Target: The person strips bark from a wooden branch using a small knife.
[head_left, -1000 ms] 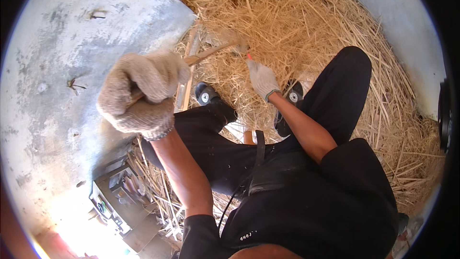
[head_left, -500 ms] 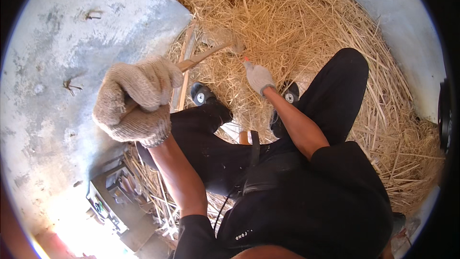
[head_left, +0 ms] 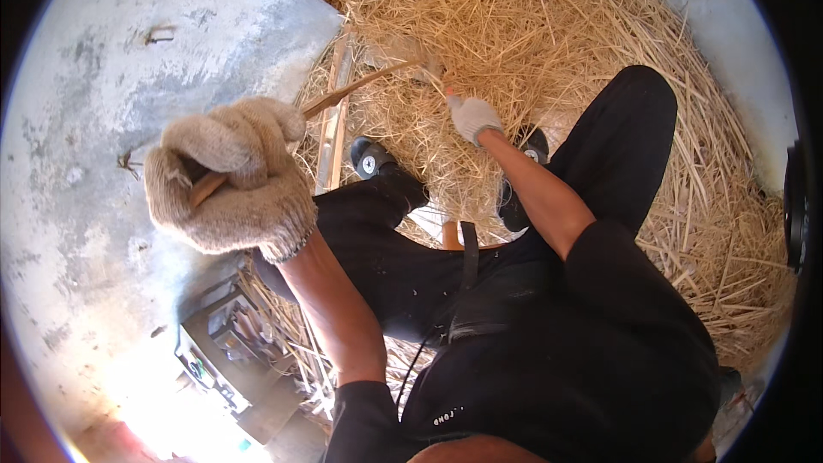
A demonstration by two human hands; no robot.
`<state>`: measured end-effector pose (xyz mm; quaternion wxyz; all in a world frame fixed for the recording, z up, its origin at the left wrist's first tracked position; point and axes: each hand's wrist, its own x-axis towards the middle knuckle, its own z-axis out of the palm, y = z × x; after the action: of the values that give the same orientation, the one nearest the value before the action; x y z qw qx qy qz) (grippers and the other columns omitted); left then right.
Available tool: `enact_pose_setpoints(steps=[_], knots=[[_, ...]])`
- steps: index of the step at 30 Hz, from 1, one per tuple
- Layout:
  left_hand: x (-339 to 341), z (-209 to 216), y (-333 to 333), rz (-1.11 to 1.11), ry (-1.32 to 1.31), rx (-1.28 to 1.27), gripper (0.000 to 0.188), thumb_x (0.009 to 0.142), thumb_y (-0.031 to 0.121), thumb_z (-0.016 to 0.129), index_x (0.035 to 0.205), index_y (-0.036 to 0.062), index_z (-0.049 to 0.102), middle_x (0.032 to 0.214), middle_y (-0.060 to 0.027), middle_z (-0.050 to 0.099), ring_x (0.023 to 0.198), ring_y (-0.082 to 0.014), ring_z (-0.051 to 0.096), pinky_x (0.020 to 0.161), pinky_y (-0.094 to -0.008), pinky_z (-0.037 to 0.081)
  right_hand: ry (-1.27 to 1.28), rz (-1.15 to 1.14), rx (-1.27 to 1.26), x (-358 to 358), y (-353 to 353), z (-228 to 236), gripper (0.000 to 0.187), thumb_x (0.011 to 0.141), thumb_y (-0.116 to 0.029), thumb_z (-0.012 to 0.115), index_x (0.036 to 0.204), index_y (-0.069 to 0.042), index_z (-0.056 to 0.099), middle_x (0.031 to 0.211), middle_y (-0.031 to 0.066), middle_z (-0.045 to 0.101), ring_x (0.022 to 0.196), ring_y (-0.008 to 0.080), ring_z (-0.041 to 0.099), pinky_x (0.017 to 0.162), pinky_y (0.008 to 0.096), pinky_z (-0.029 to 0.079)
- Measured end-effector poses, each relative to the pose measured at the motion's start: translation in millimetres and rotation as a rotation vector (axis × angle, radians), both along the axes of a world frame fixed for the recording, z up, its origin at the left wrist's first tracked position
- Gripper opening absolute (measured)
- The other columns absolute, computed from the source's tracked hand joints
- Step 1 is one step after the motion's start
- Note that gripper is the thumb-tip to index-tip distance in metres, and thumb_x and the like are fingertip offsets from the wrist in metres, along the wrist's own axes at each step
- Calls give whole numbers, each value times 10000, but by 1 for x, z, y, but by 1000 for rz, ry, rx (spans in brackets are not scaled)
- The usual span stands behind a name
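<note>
My left hand (head_left: 231, 178), in a thick beige knit glove, is raised in front of the wall and closed round a thin brown wooden strip (head_left: 334, 98). The strip slants up to the right, and its far end lies over the straw. Lower and farther off, my right hand (head_left: 477, 120), also gloved, is closed near that far end. An orange-red tip (head_left: 450, 93) shows at its fingers, with a thin pale sliver running from there toward the strip. What kind of thing it grips cannot be made out.
Loose straw-like strips (head_left: 531, 17) cover the floor. A pale, stained wall (head_left: 103, 103) stands at left, another (head_left: 729, 9) at right. Long wooden slats (head_left: 331, 150) lie near my left shoe (head_left: 370, 159). A box-like shelf (head_left: 227, 356) holding small items is at lower left.
My left hand has moved slightly left and come nearer with the strip. The right hand has shifted up and a little right, and a thin pale sliver now shows by its fingers.
</note>
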<state>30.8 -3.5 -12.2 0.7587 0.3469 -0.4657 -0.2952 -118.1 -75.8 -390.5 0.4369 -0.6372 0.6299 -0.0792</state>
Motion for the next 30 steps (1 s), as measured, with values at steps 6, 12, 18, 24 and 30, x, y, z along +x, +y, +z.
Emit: enact_pose_setpoints(steps=[6,12,18,24,30], knots=[[20,-5,3,153,52,-2,404,892,335,424,625,111,629,416,7,316,372,-126,234,453,-330,209,-360,-137,-211,24,14,116,815,999,-671,288,1028,26,708,828,306,677,841,456,683,746,540,497],[30,-8,8,41,44,31,458,933,396,410,665,97,631,405,-8,322,348,-153,291,412,-358,295,-114,47,-201,43,0,60,824,1013,-656,237,986,10,722,785,280,681,796,439,685,722,526,522],[29,-6,6,115,63,2,514,955,435,391,673,82,634,404,-22,347,327,-170,308,384,-375,337,32,115,-37,5,-34,68,834,1014,-648,189,1084,19,685,847,271,685,822,401,680,755,500,521],[34,-7,8,130,65,35,528,952,442,375,654,79,615,407,-21,342,334,-171,305,401,-379,361,-585,42,-200,31,16,179,594,1042,-505,399,1220,35,571,735,259,629,737,361,657,653,482,496],[6,-6,6,356,117,12,421,883,378,421,607,101,578,407,7,271,368,-124,207,428,-310,200,-483,190,-287,34,61,213,457,1050,-399,446,1086,40,566,681,275,613,634,462,626,575,518,465]])
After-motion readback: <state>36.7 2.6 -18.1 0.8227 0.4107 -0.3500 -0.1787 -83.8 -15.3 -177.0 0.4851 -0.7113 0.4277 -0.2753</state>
